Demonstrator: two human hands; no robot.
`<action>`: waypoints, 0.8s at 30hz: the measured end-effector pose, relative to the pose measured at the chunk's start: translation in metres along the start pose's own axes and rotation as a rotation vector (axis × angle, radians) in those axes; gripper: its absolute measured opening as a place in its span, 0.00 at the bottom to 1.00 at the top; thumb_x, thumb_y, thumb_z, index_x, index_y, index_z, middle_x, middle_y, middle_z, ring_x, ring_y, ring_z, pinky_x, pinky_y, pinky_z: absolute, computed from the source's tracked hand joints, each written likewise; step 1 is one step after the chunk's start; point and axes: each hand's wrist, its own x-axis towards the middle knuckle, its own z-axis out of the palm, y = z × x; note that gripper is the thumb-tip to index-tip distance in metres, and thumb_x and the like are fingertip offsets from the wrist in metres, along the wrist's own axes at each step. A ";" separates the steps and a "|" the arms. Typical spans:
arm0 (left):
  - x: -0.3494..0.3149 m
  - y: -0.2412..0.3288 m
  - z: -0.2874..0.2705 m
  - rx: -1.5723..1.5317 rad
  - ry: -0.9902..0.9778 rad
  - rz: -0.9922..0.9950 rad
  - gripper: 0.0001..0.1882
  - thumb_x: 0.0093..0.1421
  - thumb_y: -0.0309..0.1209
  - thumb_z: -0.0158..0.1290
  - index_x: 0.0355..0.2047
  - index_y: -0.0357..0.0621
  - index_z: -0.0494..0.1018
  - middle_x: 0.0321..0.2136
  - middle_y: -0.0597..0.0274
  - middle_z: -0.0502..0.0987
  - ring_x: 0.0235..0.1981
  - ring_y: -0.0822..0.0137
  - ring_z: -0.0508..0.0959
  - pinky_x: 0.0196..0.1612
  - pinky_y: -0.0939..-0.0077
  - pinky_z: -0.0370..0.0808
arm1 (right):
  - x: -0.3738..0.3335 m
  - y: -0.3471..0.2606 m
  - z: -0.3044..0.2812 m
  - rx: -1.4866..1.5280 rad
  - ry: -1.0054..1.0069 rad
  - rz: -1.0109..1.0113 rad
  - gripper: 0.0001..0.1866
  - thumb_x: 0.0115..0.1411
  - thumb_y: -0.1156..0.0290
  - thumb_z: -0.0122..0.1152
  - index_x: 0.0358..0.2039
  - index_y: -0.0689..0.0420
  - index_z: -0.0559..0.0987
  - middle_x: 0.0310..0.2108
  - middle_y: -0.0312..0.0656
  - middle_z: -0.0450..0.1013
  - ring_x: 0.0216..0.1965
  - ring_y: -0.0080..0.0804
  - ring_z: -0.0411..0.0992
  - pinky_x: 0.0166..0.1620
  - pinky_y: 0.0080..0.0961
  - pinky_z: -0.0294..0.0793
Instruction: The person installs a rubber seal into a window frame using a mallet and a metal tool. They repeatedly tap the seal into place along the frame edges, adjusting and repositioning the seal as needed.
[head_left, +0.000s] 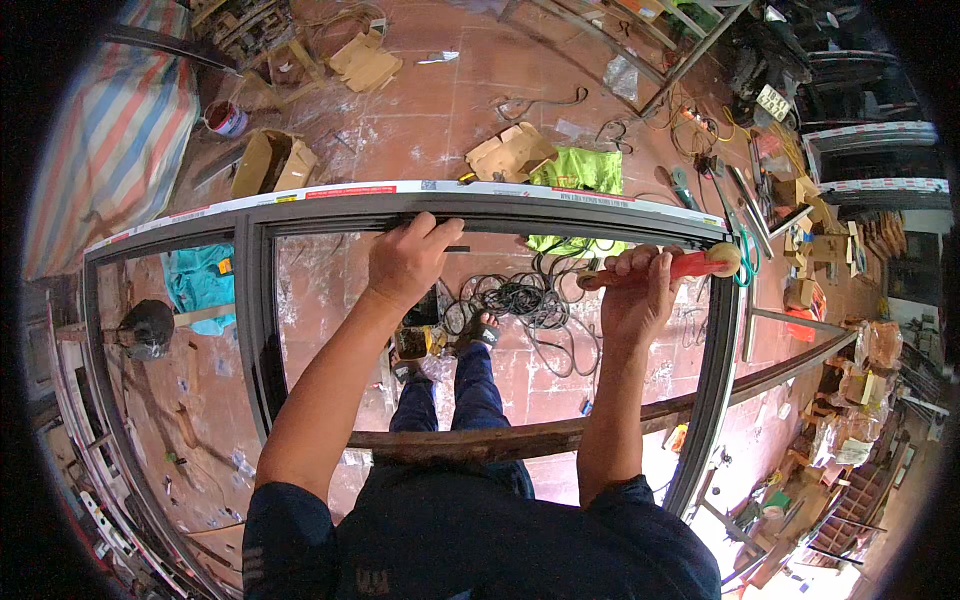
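My left hand (408, 262) is closed at the inner edge of the dark window frame's top rail (500, 213). The end of a thin dark strip (457, 249) sticks out from under its fingers; the rest is hidden. My right hand (637, 292) is wrapped round a red tool (690, 265), level over the opening near the frame's right corner. A rounded, yellowish end points right, and a brownish end shows left of the fingers. The tool's exact kind is unclear. The frame lies before me, with a divider (258, 320) on its left side.
A wooden bar (545, 438) crosses under the frame, close to my body. Tangled black cable (525, 300) lies on the tiled floor below. Beyond stand cardboard boxes (265, 163) and bright green cloth (585, 172). Clutter lines the right side; striped sheeting (120, 130) hangs far left.
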 end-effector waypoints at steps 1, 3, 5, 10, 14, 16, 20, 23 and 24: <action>0.001 -0.001 0.000 -0.005 0.011 0.016 0.12 0.55 0.29 0.61 0.40 0.57 0.82 0.27 0.65 0.72 0.24 0.58 0.81 0.27 0.63 0.80 | 0.004 0.001 -0.001 -0.003 -0.004 -0.009 0.12 0.73 0.62 0.58 0.53 0.48 0.72 0.32 0.37 0.70 0.33 0.33 0.70 0.39 0.35 0.75; 0.003 0.001 0.001 0.004 0.011 0.015 0.12 0.55 0.29 0.61 0.41 0.57 0.82 0.27 0.65 0.72 0.24 0.58 0.81 0.27 0.63 0.79 | 0.011 -0.002 -0.002 0.076 -0.053 0.034 0.12 0.74 0.60 0.56 0.53 0.49 0.72 0.32 0.37 0.70 0.33 0.33 0.70 0.39 0.34 0.75; 0.002 0.001 0.002 0.010 0.006 0.008 0.13 0.55 0.29 0.61 0.41 0.57 0.82 0.27 0.65 0.73 0.25 0.59 0.81 0.28 0.64 0.79 | 0.013 -0.004 0.005 0.111 -0.050 0.070 0.13 0.74 0.57 0.55 0.52 0.49 0.72 0.32 0.37 0.70 0.33 0.33 0.70 0.39 0.34 0.75; -0.001 -0.002 0.007 0.028 0.030 0.016 0.14 0.53 0.29 0.62 0.41 0.58 0.82 0.28 0.67 0.73 0.26 0.62 0.81 0.29 0.66 0.78 | 0.017 -0.005 0.012 -0.051 0.006 0.057 0.17 0.73 0.52 0.55 0.49 0.52 0.71 0.31 0.38 0.69 0.33 0.34 0.70 0.38 0.35 0.74; -0.003 -0.003 0.009 0.022 0.082 0.042 0.14 0.52 0.29 0.63 0.40 0.58 0.83 0.27 0.67 0.73 0.25 0.62 0.81 0.28 0.66 0.78 | 0.028 -0.010 0.002 -0.030 -0.124 0.119 0.19 0.72 0.50 0.56 0.47 0.53 0.71 0.30 0.39 0.68 0.30 0.34 0.69 0.35 0.34 0.72; -0.004 -0.006 0.009 0.033 0.107 0.059 0.15 0.51 0.27 0.63 0.40 0.57 0.83 0.27 0.67 0.73 0.24 0.60 0.81 0.27 0.64 0.79 | 0.033 -0.013 0.006 0.045 -0.149 0.228 0.19 0.71 0.51 0.58 0.46 0.54 0.71 0.29 0.40 0.66 0.29 0.35 0.69 0.33 0.34 0.71; -0.010 -0.001 0.009 0.040 0.105 -0.011 0.16 0.50 0.27 0.63 0.40 0.59 0.83 0.27 0.68 0.74 0.25 0.60 0.81 0.28 0.65 0.80 | 0.029 -0.018 0.001 -0.203 -0.353 0.232 0.17 0.68 0.55 0.64 0.39 0.55 0.71 0.29 0.39 0.66 0.30 0.34 0.68 0.33 0.33 0.70; -0.009 0.007 0.007 0.009 0.094 -0.078 0.17 0.48 0.27 0.64 0.40 0.59 0.83 0.28 0.68 0.74 0.27 0.60 0.82 0.30 0.64 0.81 | 0.025 -0.021 -0.010 -0.315 -0.437 0.212 0.16 0.67 0.59 0.64 0.33 0.55 0.70 0.30 0.39 0.66 0.32 0.32 0.68 0.33 0.33 0.70; -0.008 0.010 0.004 -0.012 0.081 -0.097 0.18 0.47 0.27 0.65 0.40 0.59 0.84 0.29 0.68 0.75 0.29 0.59 0.82 0.31 0.63 0.81 | 0.022 -0.023 -0.011 -0.360 -0.435 0.194 0.16 0.67 0.60 0.64 0.32 0.55 0.69 0.30 0.40 0.66 0.33 0.32 0.68 0.33 0.33 0.69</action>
